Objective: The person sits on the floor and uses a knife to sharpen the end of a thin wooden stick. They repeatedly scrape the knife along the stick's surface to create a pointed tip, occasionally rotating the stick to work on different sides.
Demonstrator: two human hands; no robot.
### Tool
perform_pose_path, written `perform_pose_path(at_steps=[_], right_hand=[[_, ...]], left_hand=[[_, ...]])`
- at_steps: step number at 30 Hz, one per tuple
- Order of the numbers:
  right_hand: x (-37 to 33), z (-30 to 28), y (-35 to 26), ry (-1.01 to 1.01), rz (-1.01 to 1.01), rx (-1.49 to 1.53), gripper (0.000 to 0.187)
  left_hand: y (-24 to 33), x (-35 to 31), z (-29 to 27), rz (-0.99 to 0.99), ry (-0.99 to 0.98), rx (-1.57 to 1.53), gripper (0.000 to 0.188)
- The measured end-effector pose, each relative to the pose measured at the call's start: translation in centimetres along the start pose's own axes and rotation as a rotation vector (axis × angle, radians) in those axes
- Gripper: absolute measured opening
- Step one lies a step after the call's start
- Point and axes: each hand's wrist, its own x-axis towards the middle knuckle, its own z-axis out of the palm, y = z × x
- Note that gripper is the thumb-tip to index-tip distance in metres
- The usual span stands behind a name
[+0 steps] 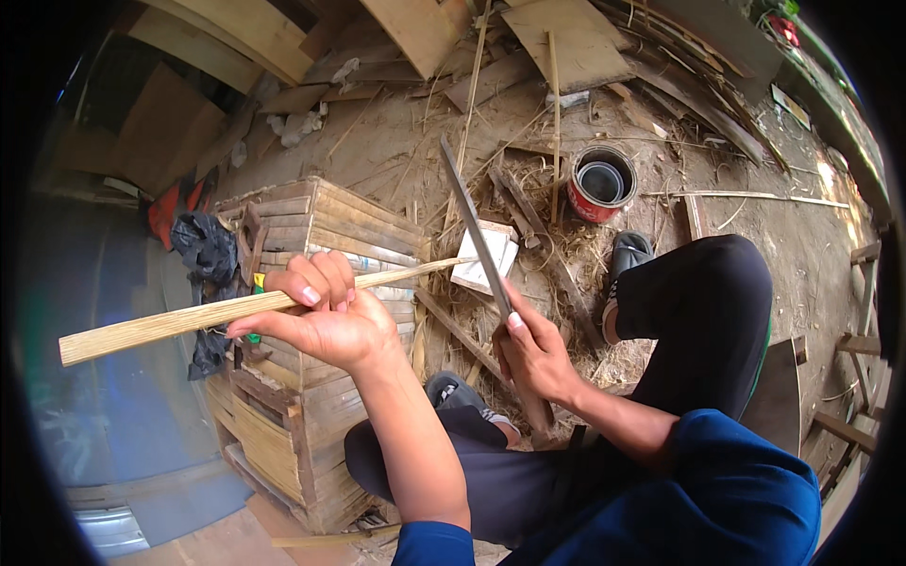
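My left hand [338,316] is closed round a long, flat, pale bamboo strip [170,325]. The strip slants across the view, its wide end at the left and its thin end close to the blade. In my right hand [538,351] is a machete [464,203], gripped near its wooden handle, with the long grey blade pointing away and up to the left. The strip's thin tip lies over a white block-like piece [497,241] on the ground, beside the blade. Whether the tip touches the blade, I cannot tell.
A slatted bamboo bench [363,222] stands at the left, with a black plastic bag [203,247] on it. Ahead to the right is a red can [595,203] with a dark inside. Boards [566,47], sticks and shavings litter the dirt floor around my feet.
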Motion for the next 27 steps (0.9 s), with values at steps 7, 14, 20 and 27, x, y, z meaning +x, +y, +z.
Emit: perform_pose_path(at_steps=[7,14,20,27], right_hand=[[-1.0,-1.5,2.3,0.088,0.404,-0.228,0.048],[-0.9,-1.1,0.2,0.084,0.049,-0.099,0.051],[-0.9,-1.0,1.2,0.193,0.474,-0.213,0.05],[-1.0,-2.2,-0.1,0.139,-0.007,-0.071,0.052]], left_hand=[[0.0,0.8,-0.1,0.026,0.045,0.015,0.076],[-0.5,0.2,0.1,0.041,0.1,0.043,0.079],[-0.4,0.2,0.8,0.026,0.235,0.047,0.079],[-1.0,0.0,0.9,-0.024,0.264,0.077,0.078]])
